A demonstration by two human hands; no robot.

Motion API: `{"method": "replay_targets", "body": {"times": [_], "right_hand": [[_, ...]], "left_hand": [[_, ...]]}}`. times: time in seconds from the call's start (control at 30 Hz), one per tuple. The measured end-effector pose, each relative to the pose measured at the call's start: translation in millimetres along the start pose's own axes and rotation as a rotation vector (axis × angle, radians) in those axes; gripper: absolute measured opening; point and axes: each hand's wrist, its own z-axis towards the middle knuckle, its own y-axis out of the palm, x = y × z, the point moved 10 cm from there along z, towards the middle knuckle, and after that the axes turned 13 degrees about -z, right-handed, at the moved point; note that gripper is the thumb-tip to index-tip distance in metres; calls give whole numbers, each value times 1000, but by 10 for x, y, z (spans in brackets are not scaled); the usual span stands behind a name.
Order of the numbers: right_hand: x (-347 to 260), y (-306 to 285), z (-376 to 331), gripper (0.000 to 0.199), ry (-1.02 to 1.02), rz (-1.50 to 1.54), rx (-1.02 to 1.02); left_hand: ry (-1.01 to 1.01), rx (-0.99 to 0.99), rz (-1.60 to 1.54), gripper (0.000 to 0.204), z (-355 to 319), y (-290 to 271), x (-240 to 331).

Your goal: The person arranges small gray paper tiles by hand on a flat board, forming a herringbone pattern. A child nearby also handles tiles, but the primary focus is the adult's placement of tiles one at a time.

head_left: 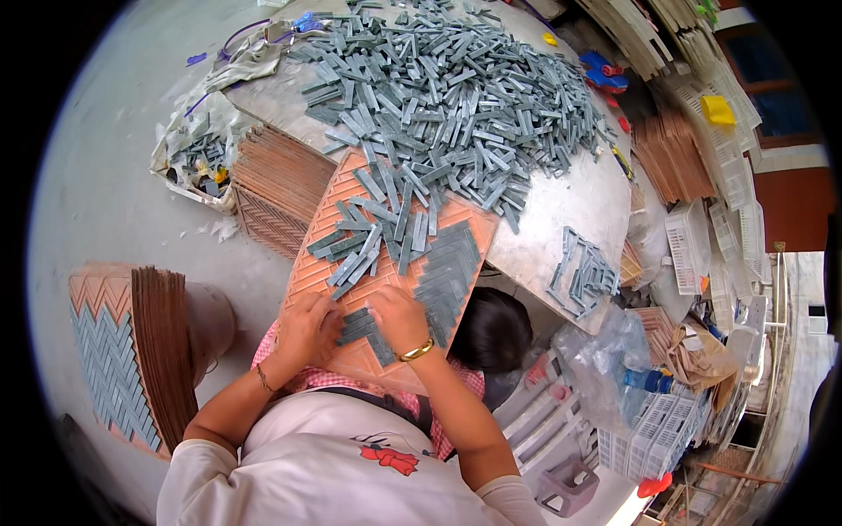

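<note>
An orange moulded board (303,280) with herringbone recesses lies tilted in front of me. Grey stone strips fill its right part in a herringbone pattern (445,279), and a heap of loose strips (373,228) lies on its upper part. My left hand (309,330) is over the board's lower left, its fingers bent beside a few set strips (354,326). Across those strips, my right hand (399,320) rests on the board with fingers curled in. Both hands look closed, but whatever is between the fingertips is hidden or too small to name.
A large pile of grey strips (456,96) covers the table (561,206) beyond. Stacked orange boards (281,171) stand at left, and another stack (162,342) is nearer. A person's dark-haired head (493,329) is close to the board's right edge. White crates (653,434) stand at right.
</note>
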Motion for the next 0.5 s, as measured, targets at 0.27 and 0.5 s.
{"method": "replay_targets", "body": {"times": [0.27, 0.5], "right_hand": [[154, -80, 274, 20, 226, 113, -6], [91, -46, 418, 6, 76, -41, -34]], "left_hand": [[-38, 31, 154, 25, 196, 10, 30], [-11, 27, 133, 24, 165, 19, 10]]}}
